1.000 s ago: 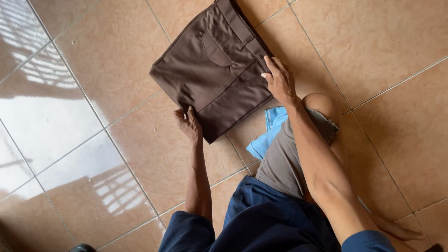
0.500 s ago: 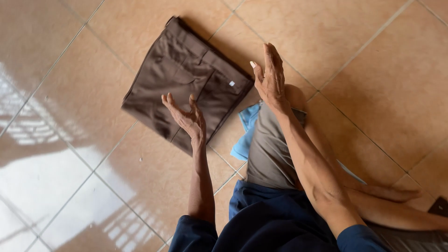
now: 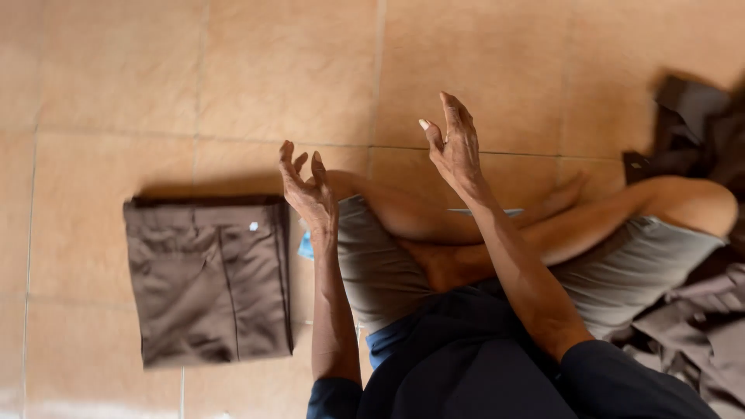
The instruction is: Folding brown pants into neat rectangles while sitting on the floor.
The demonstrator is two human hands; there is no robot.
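Folded brown trousers (image 3: pixel 208 279) lie finished on the floor (image 3: pixel 295 70); both hands, left hand (image 3: pixel 309 190) and right hand (image 3: pixel 454 147), hover empty, fingers spread (more brown garments (image 3: pixel 691 326) wait).

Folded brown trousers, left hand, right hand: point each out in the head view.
Folded brown trousers (image 3: pixel 208 281): head view, middle of the top panel.
Left hand (image 3: pixel 309 190): head view, on the palm, fingers spread, holding nothing.
Right hand (image 3: pixel 456 151): head view, on the palm, raised and holding nothing.

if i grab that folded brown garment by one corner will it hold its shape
Probably not: the folded garment is soft cloth in loose layers, so it would likely droop and unfold. It looks light. On the glossy tile floor it should slide easily if pushed flat.
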